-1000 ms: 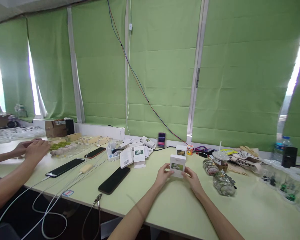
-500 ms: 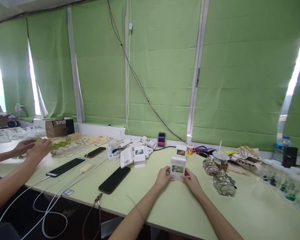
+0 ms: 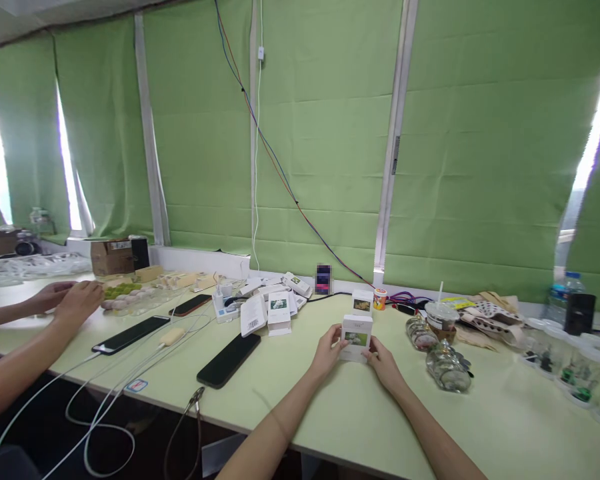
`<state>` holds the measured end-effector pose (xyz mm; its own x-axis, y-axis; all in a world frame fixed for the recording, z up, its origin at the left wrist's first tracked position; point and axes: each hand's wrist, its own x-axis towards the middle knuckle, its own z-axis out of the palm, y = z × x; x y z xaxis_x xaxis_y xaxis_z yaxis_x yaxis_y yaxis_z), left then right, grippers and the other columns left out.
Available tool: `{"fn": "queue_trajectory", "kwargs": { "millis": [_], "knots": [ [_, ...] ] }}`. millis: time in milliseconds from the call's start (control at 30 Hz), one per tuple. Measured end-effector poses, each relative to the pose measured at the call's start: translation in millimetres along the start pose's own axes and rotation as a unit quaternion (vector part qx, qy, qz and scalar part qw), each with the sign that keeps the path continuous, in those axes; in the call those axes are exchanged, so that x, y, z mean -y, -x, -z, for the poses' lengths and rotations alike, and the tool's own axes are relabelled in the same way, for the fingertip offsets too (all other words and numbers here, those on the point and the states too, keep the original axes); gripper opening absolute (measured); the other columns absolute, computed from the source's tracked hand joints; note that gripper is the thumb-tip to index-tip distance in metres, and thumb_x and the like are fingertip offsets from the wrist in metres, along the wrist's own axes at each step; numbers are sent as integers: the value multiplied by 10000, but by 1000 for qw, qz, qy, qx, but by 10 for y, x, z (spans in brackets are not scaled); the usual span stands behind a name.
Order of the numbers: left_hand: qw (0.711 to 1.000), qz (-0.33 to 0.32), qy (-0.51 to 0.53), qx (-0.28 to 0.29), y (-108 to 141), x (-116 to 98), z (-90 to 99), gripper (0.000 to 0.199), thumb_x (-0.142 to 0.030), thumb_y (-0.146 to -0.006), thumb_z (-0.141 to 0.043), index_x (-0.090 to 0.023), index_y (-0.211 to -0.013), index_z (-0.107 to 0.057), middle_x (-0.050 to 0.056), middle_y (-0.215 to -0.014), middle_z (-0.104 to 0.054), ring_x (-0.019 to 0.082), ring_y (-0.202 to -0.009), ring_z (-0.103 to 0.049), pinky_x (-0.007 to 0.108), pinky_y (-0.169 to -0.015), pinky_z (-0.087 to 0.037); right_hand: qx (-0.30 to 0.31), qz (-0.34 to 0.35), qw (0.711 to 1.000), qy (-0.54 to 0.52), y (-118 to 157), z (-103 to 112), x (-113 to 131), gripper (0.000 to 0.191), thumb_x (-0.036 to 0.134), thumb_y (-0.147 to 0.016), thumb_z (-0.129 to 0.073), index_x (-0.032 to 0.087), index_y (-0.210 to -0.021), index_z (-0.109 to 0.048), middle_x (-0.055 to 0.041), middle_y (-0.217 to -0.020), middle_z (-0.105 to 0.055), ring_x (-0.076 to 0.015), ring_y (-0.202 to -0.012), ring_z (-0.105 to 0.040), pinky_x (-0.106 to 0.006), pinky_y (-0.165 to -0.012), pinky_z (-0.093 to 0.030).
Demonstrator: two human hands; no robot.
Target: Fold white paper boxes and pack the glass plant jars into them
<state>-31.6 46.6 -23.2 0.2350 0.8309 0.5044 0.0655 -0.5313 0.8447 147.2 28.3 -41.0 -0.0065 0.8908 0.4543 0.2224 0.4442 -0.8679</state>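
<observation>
A small white box with a flower picture on its front stands upright on the pale green table. My left hand grips its left edge, fingers bent round the side. On the opposite edge my right hand pinches the box near its lower half. Right behind it is a second white box with a yellowish picture, partly hidden. To the left lies a heap of similar white boxes, some flattened or tilted.
A black phone lies left of my arms. Glass jars and a lidded drink cup stand to the right, with clear plastic containers farther right. Another person's hands work at far left near a tray. White cables hang over the edge.
My left hand's fingers have shifted slightly up the box's left side, onto its front. The other person's hands have moved a little. The box stays in place.
</observation>
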Motion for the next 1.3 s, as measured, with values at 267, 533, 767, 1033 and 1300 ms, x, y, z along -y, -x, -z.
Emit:
{"fn": "queue_trajectory", "kwargs": {
  "millis": [267,533,767,1033,1300],
  "knots": [
    [1000,16,-19,-14,17,-39,-3,401,-143,-749,-532,-208,-1144,-507,46,-1019,-635,202,-954,-598,360,-839,-500,-4,0,1000,0,-4,-4,-34,305,319,-691,-591,227,-978,-636,-48,-901,-697,-252,-779,-609,-384,-739,-473],
    [996,-38,-22,77,66,-4,-16,581,-311,-862,-504,-274,-1387,-258,36,-1016,-560,175,-883,-558,338,-798,-488,-49,30,997,-57,14,9,97,606,490,-788,-568,254,-1328,-428,-74,-1153,-592,-227,-905,-579,-326,-731,-488],
    [992,-29,6,125,79,24,-33,595,-354,-846,-545,-306,-1343,-222,10,-977,-492,128,-758,-567,293,-699,-496,-49,112,991,-58,52,-5,124,517,446,-854,-517,282,-1324,-375,-62,-1309,-447,-229,-1205,-423,-348,-977,-378],
    [994,-42,-50,87,111,-59,-59,359,-213,-857,-480,-229,-1185,-334,53,-987,-581,159,-818,-580,274,-684,-482,-80,148,986,22,81,14,169,305,430,-888,-464,231,-1119,-469,-60,-1029,-549,-233,-989,-521,-372,-857,-434],
    [994,-39,-76,72,94,-81,-52,362,-138,-841,-453,-216,-1189,-393,63,-1035,-582,172,-863,-568,303,-769,-463,-78,180,978,76,105,4,203,245,377,-925,-394,225,-1090,-492,-60,-993,-562,-228,-951,-532,-363,-823,-434]
  ]
}}
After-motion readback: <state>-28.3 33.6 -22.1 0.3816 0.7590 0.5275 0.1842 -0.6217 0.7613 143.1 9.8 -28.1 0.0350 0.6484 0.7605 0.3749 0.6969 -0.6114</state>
